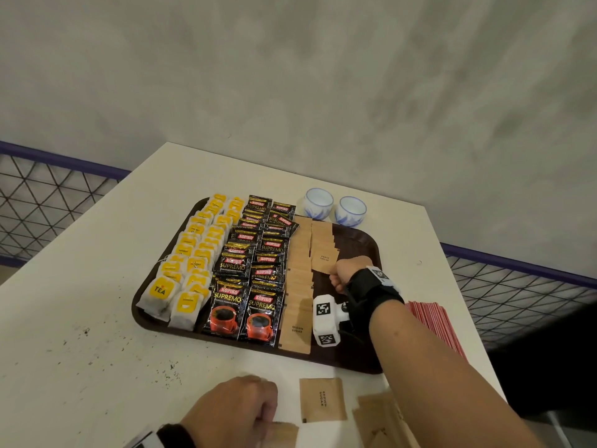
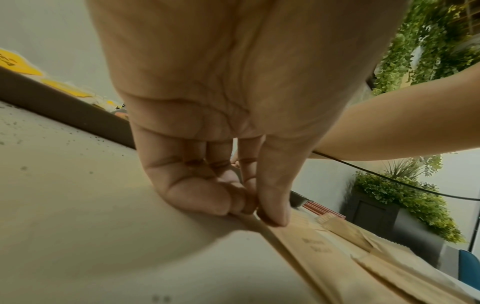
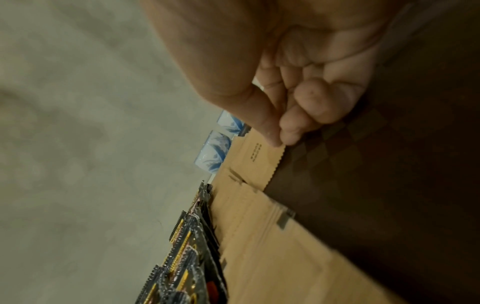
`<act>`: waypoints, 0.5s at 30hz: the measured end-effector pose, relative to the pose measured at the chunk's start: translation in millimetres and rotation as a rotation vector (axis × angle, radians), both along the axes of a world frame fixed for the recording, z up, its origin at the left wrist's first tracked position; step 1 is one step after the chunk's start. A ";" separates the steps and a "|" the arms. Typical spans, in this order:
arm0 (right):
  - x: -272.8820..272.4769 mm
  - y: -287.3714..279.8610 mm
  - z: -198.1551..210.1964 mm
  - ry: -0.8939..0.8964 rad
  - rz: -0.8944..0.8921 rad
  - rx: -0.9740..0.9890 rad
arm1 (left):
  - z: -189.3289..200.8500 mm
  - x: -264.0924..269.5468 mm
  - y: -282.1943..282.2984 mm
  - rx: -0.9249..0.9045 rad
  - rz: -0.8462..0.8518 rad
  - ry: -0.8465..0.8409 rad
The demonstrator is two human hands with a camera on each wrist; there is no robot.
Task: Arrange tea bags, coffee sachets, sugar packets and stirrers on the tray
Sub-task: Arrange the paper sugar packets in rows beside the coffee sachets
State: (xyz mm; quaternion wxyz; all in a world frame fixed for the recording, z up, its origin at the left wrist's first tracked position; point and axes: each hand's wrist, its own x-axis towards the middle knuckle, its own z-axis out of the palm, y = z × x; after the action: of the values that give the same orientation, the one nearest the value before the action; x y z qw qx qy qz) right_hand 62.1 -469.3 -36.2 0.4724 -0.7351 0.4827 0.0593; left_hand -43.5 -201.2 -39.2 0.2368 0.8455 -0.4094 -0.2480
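Grey mottled wall behind; mesh railing with a purple top bar to either side; white speckled table against the wall.

Brown tray lies on the table, filled from its left side; two columns of yellow-labelled tea bags at far left; two columns of black Kopiko coffee sachets just beside them; one full column of brown sugar packets next, overlapping like shingles; a second, shorter sugar column at the far end only; bare tray to the right of it.

Two blue-and-white cups stand on the table, just past the tray's far edge.

Red stirrers lie in a bundle on the table, right of the tray, partly hidden by the right forearm.

Right hand over the tray; fingers curled; right wrist view shows thumb and forefinger pinching the serrated edge of the nearest packet in the short column; that packet lies flat on the tray.

Left hand low at the near table edge; thumb and fingertips pinch the edge of a loose sugar packet lying on the table.

More loose sugar packets near it, off the tray: one flat and alone; a small heap to its right.
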 end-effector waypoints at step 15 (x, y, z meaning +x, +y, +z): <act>1.5 -10.8 2.2 0.073 0.110 -0.049 | 5.5 -0.9 -1.3 0.032 0.004 0.010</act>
State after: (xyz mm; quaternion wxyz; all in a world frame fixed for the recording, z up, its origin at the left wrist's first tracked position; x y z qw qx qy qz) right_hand 63.5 -480.1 -34.0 0.4322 -0.7693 0.4598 0.1000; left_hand -44.4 -202.5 -33.7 0.2259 0.8486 -0.4026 -0.2583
